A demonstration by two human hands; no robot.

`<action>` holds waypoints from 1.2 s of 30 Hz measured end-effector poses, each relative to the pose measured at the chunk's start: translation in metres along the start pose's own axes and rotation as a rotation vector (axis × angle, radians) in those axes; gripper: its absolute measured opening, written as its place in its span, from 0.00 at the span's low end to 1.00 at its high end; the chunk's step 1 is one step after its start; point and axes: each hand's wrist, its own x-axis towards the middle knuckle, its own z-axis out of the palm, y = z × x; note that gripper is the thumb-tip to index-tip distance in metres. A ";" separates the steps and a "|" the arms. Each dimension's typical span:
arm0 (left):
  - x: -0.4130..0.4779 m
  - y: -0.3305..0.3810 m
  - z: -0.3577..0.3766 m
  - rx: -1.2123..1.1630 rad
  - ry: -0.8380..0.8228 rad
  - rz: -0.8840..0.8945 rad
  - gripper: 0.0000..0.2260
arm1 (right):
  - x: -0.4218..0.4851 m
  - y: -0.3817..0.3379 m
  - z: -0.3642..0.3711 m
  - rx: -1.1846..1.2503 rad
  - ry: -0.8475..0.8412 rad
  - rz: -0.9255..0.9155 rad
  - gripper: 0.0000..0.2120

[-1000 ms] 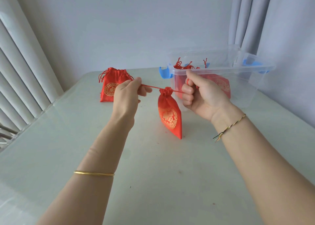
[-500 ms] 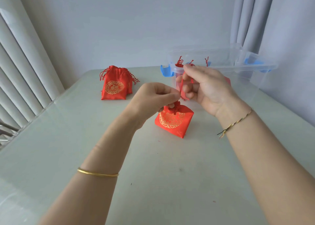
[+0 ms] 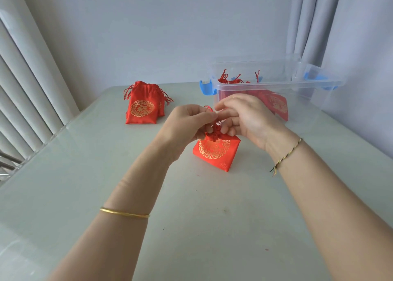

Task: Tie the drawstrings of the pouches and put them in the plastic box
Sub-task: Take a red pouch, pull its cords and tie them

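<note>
Both hands pinch the red drawstrings (image 3: 213, 119) above the gathered neck of a red pouch (image 3: 215, 153) resting on the desk (image 3: 191, 217) just below the left hand (image 3: 187, 125) and right hand (image 3: 246, 119), where an even, opposing pull should seat the knot tight before the pouch goes to the plastic box (image 3: 308, 89) beyond the right hand.

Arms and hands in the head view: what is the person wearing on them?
Both forearms are bare, no sleeves in view. The left wrist carries a thin plain gold bangle. The right wrist has a thin braided cord bracelet in dark and yellowish strands, with short loose ends at its knot. No rings or gloves visible on either hand.
</note>
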 end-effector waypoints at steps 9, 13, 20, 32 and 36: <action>0.000 0.000 0.000 -0.106 0.118 -0.012 0.10 | 0.003 0.006 0.003 -0.334 0.003 -0.333 0.11; 0.000 0.000 0.000 -0.101 0.185 0.007 0.09 | 0.003 0.008 0.005 -0.425 0.025 -0.433 0.08; 0.001 0.001 0.000 -0.077 0.244 0.000 0.06 | 0.002 0.009 0.011 -0.679 0.119 -0.612 0.02; -0.009 0.021 -0.001 0.274 0.315 0.303 0.08 | 0.008 0.011 0.002 -0.122 0.190 -0.215 0.07; -0.011 0.019 0.007 0.603 0.329 0.426 0.04 | 0.008 0.008 0.004 0.073 0.124 -0.108 0.08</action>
